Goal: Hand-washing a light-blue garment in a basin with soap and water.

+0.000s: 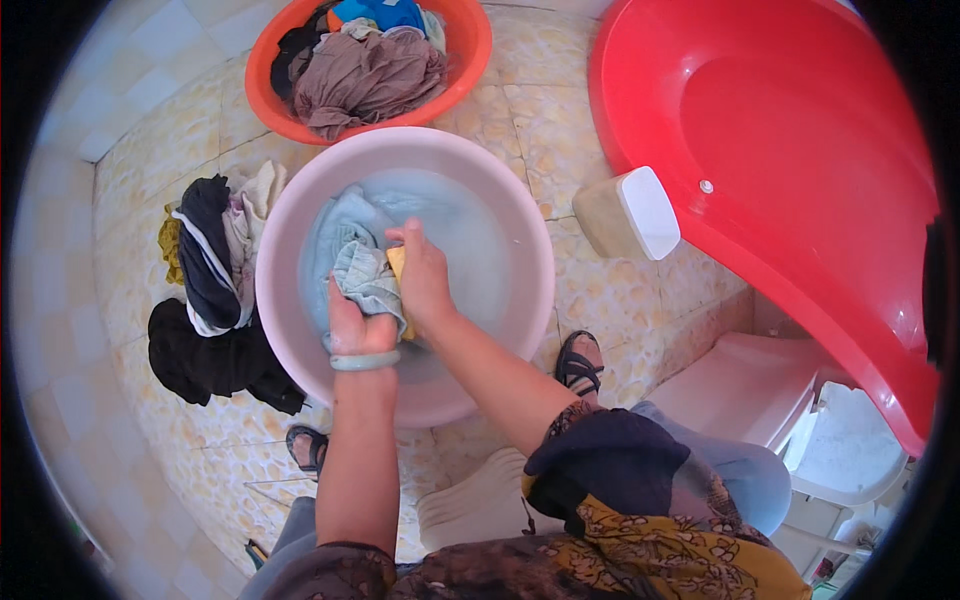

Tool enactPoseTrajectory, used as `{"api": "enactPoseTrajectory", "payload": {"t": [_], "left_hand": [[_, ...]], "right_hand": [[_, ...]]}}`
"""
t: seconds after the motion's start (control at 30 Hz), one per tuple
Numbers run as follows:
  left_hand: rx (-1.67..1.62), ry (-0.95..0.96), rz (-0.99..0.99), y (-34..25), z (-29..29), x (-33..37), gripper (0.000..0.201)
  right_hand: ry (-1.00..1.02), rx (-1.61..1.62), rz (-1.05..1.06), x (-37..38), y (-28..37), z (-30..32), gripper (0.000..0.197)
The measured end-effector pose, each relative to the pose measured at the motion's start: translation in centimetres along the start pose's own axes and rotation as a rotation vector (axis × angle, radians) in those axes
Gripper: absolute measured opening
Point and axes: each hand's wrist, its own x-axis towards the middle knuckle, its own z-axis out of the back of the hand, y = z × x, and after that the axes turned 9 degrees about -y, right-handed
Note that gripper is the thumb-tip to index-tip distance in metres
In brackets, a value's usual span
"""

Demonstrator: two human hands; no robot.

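Over the pale pink basin, both of my hands are at a wet light blue garment, part of which lies in cloudy water. My left hand, with a pale bangle at its wrist, grips a bunched part of the garment from below; its fingers are partly hidden by the cloth. My right hand holds a yellow soap bar against the cloth's right side. Most of that bar is covered by the hand and the cloth.
An orange basin of clothes stands beyond the pink one. Dark and light clothes and a black garment lie on the tiled floor at left. A lidded container and a large red tub are at right.
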Motion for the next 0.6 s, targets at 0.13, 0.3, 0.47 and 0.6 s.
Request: {"api": "enactPoseTrajectory", "payload": {"t": [0.13, 0.3, 0.47, 0.6], "left_hand": [[-0.087, 0.208, 0.121, -0.8, -0.3, -0.7, 0.036], [-0.129, 0.131, 0.095, -1.9, -1.7, 0.1, 0.026], [-0.156, 0.42, 0.228, -4.1, -1.0, 1.4, 0.027], [-0.085, 0.273, 0.2, -4.3, -2.0, 0.6, 0.025]], "right_hand": [[-0.042, 0.33, -0.512, 0.1, 3.4, 0.6, 0.055], [0.079, 0.509, -0.5, -2.2, 1.9, 0.4, 0.042], [0.425, 0.599, -0.516, -1.2, 3.0, 5.3, 0.039], [0.329, 0.585, -0.225, 2.6, 9.5, 11.0, 0.04]]}}
